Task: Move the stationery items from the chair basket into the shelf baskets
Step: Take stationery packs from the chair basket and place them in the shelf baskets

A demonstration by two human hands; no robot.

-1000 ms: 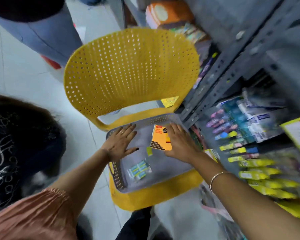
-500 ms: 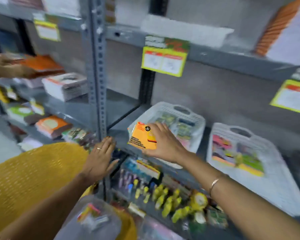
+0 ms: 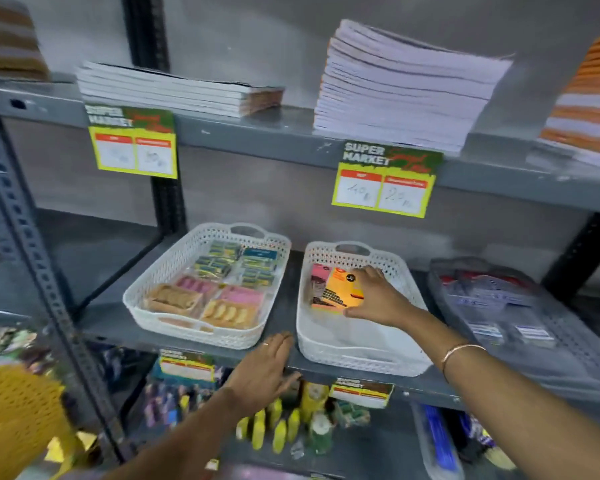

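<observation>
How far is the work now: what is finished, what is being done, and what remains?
Done: the left white basket is full of packets. In hand: the right hand sets an orange packet into the middle white basket, beside a pink packet. Left: releasing it; the chair basket is out of view.

**Grey steel shelving against a grey wall**

A grey metal shelving unit [image 3: 222, 355] fills the view, its slotted upright [image 3: 21, 216] running down the left side and a dark post [image 3: 163, 188] standing at the back. Behind it is a plain grey wall [image 3: 257, 39]. The upper shelf [image 3: 291, 140] carries stacks of notebooks [image 3: 402, 88], with yellow-and-green price tags [image 3: 385, 181] hanging from its front edge. A yellow perforated chair [image 3: 18, 420] shows at the lower left. The light is even and indoor.
</observation>
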